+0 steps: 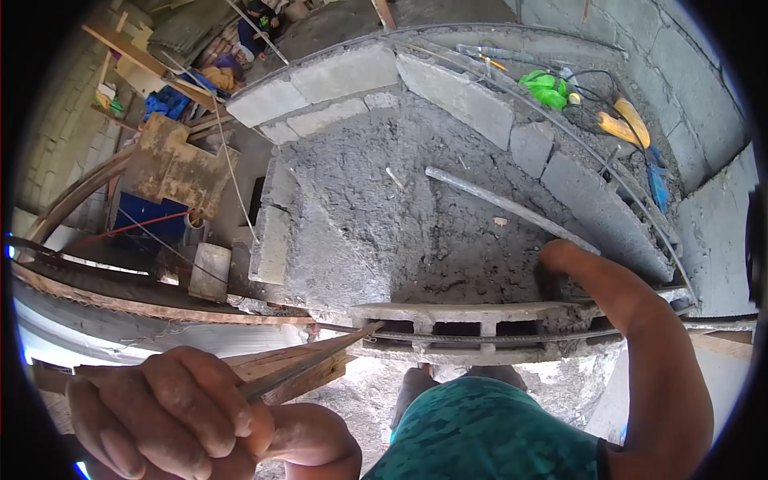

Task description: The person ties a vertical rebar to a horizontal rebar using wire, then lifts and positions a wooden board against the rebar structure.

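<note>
My left hand (172, 412) is closed around a pointed tool (312, 362), at the lower left, close to the camera. The tool's tip reaches the front row of hollow blocks (488, 312). My right hand (558, 268) is lowered onto the grey mortar (456, 240) inside the block enclosure, near the end of a long rod (512, 204). Its fingers are dark and blurred, so what they hold is hidden. A rebar (480, 338) runs along the front blocks. A small pale chunk (500, 222) lies on the mortar.
Upright blocks (344, 72) border the mortar. Behind the right blocks lie a green bag (544, 88), a yellow power tool (624, 124) and cables. At left are a stained board (178, 168), a bucket (210, 270) and a taut string. A person (260, 24) is at the far back.
</note>
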Available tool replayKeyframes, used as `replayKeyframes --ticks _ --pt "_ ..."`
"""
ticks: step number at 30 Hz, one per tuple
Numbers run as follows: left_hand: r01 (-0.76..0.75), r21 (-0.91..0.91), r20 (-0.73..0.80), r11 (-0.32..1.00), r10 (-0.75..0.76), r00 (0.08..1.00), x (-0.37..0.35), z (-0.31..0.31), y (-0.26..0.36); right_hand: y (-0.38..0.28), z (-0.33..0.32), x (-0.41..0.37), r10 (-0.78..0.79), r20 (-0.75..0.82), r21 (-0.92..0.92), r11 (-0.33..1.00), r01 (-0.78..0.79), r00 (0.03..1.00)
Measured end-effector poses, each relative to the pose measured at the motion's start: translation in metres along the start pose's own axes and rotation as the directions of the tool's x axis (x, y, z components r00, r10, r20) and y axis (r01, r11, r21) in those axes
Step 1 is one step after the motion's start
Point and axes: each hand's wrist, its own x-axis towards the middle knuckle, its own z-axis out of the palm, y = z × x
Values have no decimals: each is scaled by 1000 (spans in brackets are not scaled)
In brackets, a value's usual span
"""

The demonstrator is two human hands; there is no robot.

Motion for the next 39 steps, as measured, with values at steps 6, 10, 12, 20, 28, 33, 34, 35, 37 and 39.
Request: replayKeyframes --ticks 6,10,12,20,28,33,34,35,37,39 --pt "-61 80 5 995 61 998 0 10 -12 8 4 1 -22 -134 -138 990 4 991" --pt "-202 529 -435 824 468 769 2 26 -23 3 9 6 -75 -75 -186 981 60 994" --pt "-82 324 -242 942 167 956 4 12 -16 2 3 1 -59 -86 -184 982 42 995" --pt "331 18 198 943 -328 924 -50 -35 -39 0 -6 -29 -49 -147 -152 988 26 988" --pt "546 -24 137 838 -538 832 -85 -53 -55 2 1 -23 -102 -71 -202 976 85 992" --pt "595 141 53 791 -606 793 -85 -35 -41 -7 -24 -39 -121 -147 -152 983 99 982" --pt "665 249 -29 704 -681 731 -86 -26 -37 -6 -20 -50 -77 -145 -170 984 51 987" --pt "640 343 -25 687 -675 738 -88 -25 -38 -4 -13 -48 -67 -147 -165 985 42 987" --pt "589 342 -30 732 -618 786 -91 -21 -44 3 -9 -28 -85 -92 -253 966 59 992" --pt "571 356 -54 740 -593 803 -93 -23 -42 8 1 -18 -90 -125 -202 977 63 988"
